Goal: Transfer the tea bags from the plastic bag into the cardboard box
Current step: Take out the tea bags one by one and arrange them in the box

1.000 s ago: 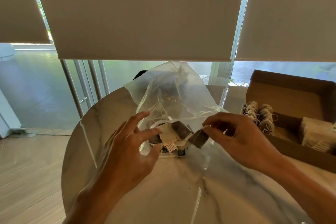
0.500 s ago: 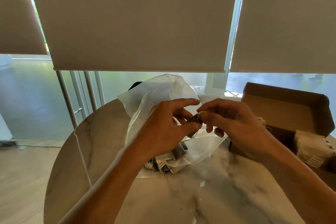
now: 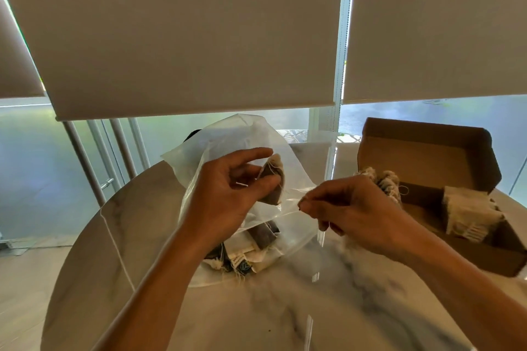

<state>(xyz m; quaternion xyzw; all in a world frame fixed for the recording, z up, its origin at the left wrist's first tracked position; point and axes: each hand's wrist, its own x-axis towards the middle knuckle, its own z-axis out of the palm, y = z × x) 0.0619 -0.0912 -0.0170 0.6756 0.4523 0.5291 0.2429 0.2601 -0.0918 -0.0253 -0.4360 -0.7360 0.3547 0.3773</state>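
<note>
While the left hand (image 3: 236,194) pinches a dark pyramid tea bag (image 3: 273,184), the right hand (image 3: 353,208) pinches its string.

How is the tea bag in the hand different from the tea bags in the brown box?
The tea bag pinched by the left hand looks dark brown; the tea bags in the cardboard box look pale. The held one is alone, in the air before the plastic bag; the boxed ones sit packed in bunches. Both kinds trail thin strings.
</note>
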